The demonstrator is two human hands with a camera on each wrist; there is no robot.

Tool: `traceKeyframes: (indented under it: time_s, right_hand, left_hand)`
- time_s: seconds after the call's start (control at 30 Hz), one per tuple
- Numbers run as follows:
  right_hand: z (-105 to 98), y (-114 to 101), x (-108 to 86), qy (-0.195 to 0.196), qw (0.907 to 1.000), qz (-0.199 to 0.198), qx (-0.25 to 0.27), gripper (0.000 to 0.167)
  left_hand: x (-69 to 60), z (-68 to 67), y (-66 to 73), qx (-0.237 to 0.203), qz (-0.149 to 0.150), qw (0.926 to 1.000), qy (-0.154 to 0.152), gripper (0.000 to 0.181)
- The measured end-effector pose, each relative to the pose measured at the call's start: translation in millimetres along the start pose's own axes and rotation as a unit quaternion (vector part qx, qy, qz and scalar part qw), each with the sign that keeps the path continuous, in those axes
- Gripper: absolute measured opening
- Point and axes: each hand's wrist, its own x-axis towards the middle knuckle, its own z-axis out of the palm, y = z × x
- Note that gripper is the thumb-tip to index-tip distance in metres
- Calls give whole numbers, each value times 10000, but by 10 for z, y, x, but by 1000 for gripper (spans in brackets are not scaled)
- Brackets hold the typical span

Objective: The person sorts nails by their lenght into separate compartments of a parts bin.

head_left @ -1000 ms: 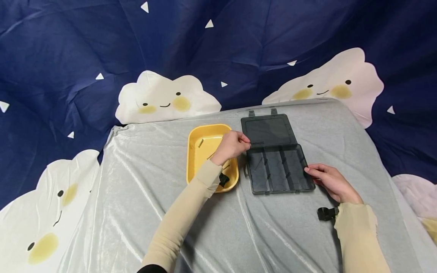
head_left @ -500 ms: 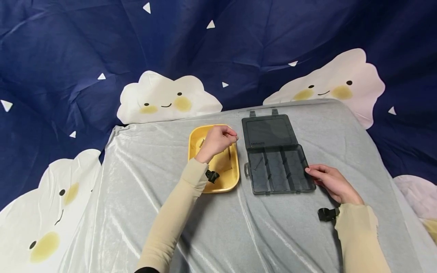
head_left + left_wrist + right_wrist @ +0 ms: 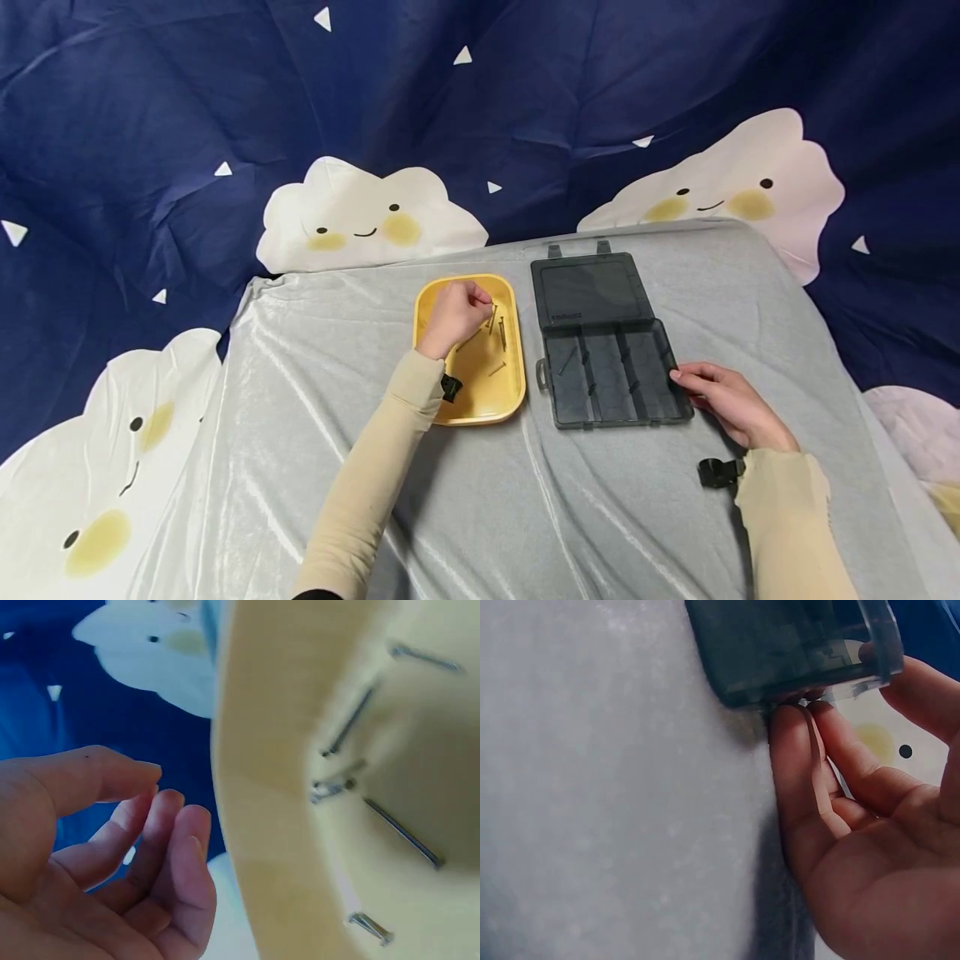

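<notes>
My left hand is over the upper part of the yellow tray, near several screws. Seen from the left wrist, the left hand has curled fingers, with thumb tip and index tip meeting and no item visible between them; several screws lie beyond the tray wall. The dark see-through box lies with its lid folded back, and one screw is in its leftmost compartment. My right hand grips the box's right edge, thumb on top; in the right wrist view, fingers touch its underside.
Grey cloth covers the table. Behind it hangs a dark blue curtain printed with white clouds. A black wrist device sits at the right cuff, and another at the left cuff.
My left hand has moved left from beside the box to above the yellow tray, uncovering more of its screws. My right hand has stayed on the box.
</notes>
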Motion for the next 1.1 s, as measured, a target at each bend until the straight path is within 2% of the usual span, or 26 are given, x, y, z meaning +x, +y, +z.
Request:
traceKeyframes:
  time_s: [0.23, 0.43, 0.53, 0.73, 0.9, 1.1]
  right_hand:
    - [-4, 9, 5, 0, 10000, -23, -20, 52]
    - [-3, 11, 4, 4, 10000, -51, -21, 52]
    - [-4, 11, 3, 13, 10000, -48, -11, 51]
    - [2, 8, 7, 22, 10000, -15, -40, 57]
    - [6, 6, 8, 11, 10000, 25, -39, 61]
    - [-7, 13, 8, 9, 10000, 19, 28, 54]
  left_hand:
    - [19, 72, -176, 505, -250, 9984, -104, 22]
    - [26, 192, -369, 1139, -554, 9914, -333, 6]
    - [29, 240, -427, 1347, -766, 9866, -507, 10]
    - [47, 300, -494, 1568, -1022, 9800, -671, 13]
    - [58, 308, -510, 1532, -1144, 9791, -694, 15]
    - [63, 306, -507, 1471, -1209, 9790, -723, 15]
